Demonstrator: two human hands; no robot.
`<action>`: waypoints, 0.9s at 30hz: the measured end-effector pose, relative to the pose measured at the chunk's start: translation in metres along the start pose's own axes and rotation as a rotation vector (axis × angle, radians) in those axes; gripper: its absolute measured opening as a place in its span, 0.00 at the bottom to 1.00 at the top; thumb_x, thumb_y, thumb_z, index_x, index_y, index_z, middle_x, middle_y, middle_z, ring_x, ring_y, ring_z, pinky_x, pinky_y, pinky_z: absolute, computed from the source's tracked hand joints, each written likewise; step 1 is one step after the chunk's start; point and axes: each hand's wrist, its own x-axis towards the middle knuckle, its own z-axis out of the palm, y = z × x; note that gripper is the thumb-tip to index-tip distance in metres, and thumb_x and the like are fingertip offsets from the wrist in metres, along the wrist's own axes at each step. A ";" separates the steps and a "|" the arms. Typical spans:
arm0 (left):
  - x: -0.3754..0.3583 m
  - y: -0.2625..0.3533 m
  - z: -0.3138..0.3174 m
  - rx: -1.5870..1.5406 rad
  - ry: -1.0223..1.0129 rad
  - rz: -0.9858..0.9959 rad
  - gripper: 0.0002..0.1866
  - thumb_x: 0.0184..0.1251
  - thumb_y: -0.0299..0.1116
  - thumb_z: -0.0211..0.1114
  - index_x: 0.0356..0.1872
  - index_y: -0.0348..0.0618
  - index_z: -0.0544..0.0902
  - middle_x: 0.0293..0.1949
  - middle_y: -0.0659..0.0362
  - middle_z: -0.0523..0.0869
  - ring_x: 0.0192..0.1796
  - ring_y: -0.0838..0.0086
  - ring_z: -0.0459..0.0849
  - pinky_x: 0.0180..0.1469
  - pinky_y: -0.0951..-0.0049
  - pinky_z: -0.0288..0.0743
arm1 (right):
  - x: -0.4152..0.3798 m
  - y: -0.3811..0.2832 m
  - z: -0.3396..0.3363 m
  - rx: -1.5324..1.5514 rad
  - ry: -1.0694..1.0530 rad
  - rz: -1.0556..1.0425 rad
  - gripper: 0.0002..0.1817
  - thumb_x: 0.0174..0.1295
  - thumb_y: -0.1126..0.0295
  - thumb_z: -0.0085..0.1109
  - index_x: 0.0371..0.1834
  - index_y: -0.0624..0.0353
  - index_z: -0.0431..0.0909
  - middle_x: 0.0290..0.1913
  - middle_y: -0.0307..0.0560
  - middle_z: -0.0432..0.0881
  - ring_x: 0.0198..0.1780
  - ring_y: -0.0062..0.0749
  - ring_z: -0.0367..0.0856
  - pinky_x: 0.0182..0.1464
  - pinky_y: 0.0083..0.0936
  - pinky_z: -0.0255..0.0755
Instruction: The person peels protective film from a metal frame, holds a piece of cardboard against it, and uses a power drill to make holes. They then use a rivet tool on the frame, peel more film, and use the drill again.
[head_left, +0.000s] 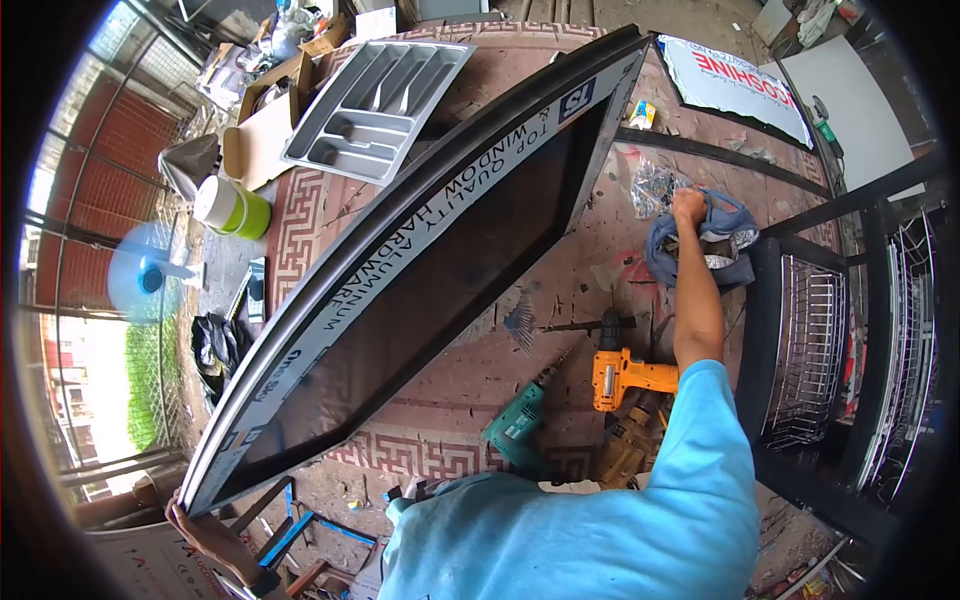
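Between the two hands, the table [455,390] spread out, and across it slanted the dark framed panel [430,290], one corner held in the left hand [212,543]. The grey cutlery tray [380,112] lay beyond the panel from that hand. The right hand [688,205] was closed at the rim of the blue bag [735,268]; its exact hold could not be told. Nearer the body than that hand lay the green drill [518,428] and orange drill [628,378]; just beside it, the clear packet [652,188].
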 end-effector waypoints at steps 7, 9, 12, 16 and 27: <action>0.003 -0.017 -0.015 0.321 -0.034 0.231 0.15 0.74 0.38 0.46 0.52 0.39 0.72 0.51 0.57 0.69 0.59 0.68 0.71 0.63 0.65 0.63 | -0.010 0.005 -0.022 0.616 0.013 0.267 0.10 0.50 0.73 0.57 0.33 0.53 0.86 0.31 0.47 0.85 0.29 0.35 0.84 0.32 0.29 0.78; 0.004 -0.021 -0.016 0.254 -0.006 0.190 0.17 0.72 0.40 0.48 0.51 0.37 0.74 0.55 0.56 0.68 0.59 0.68 0.71 0.63 0.63 0.65 | -0.025 -0.006 -0.038 0.985 -0.142 0.262 0.10 0.50 0.77 0.59 0.37 0.61 0.84 0.27 0.42 0.82 0.26 0.24 0.80 0.27 0.21 0.75; -0.016 0.000 0.028 0.507 0.052 0.432 0.20 0.72 0.43 0.49 0.48 0.34 0.77 0.59 0.55 0.65 0.60 0.68 0.71 0.62 0.63 0.66 | -0.071 -0.030 -0.094 0.990 -0.208 0.079 0.12 0.55 0.74 0.58 0.42 0.64 0.81 0.30 0.41 0.80 0.29 0.23 0.79 0.33 0.19 0.75; -0.016 -0.008 0.016 0.378 0.078 0.369 0.18 0.72 0.38 0.52 0.50 0.33 0.76 0.49 0.56 0.77 0.54 0.68 0.77 0.61 0.66 0.67 | -0.173 -0.127 -0.229 1.075 -0.118 -0.223 0.15 0.61 0.76 0.54 0.51 0.69 0.77 0.47 0.47 0.81 0.42 0.29 0.79 0.45 0.22 0.73; 0.012 -0.019 0.003 -0.594 -0.671 -0.011 0.23 0.43 0.25 0.77 0.45 0.37 0.81 0.39 0.61 0.85 0.40 0.81 0.82 0.46 0.80 0.75 | -0.520 -0.385 -0.362 0.969 -0.933 -1.345 0.25 0.53 0.83 0.55 0.58 0.70 0.69 0.30 0.44 0.81 0.32 0.18 0.76 0.38 0.14 0.69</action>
